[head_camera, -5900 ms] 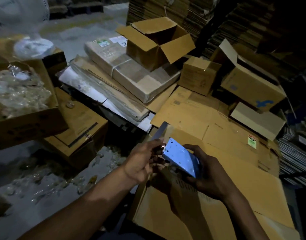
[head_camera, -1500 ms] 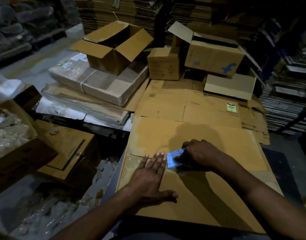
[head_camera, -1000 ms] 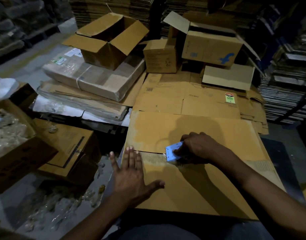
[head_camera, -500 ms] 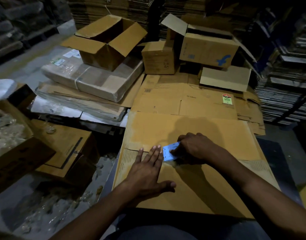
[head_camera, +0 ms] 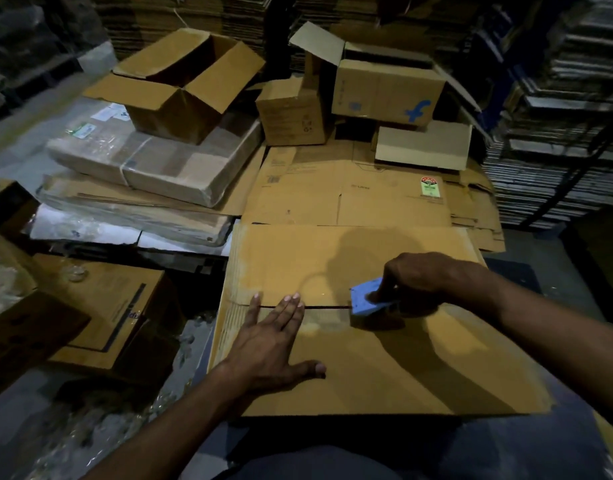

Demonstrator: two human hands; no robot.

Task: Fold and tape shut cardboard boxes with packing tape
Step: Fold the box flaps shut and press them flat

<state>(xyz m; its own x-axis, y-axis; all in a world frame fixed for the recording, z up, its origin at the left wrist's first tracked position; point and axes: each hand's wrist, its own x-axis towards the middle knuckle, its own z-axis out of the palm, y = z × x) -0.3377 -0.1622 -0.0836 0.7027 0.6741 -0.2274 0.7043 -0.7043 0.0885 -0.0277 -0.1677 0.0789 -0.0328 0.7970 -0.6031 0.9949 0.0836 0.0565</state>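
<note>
A large cardboard box lies in front of me with its two top flaps folded shut, meeting at a seam that runs left to right. My left hand lies flat on the near flap, fingertips at the seam. My right hand grips a blue tape dispenser and presses it on the seam near the middle. A shiny strip of clear tape covers the seam between the two hands.
Flattened cartons lie beyond the box. Behind them stand an open box, a small closed box and a box with a blue logo. Wrapped bundles sit at the left, tall cardboard stacks at the right.
My right hand has dragged the dispenser to the right along the seam, leaving tape behind it. My left hand stays flat near the seam's left part.
</note>
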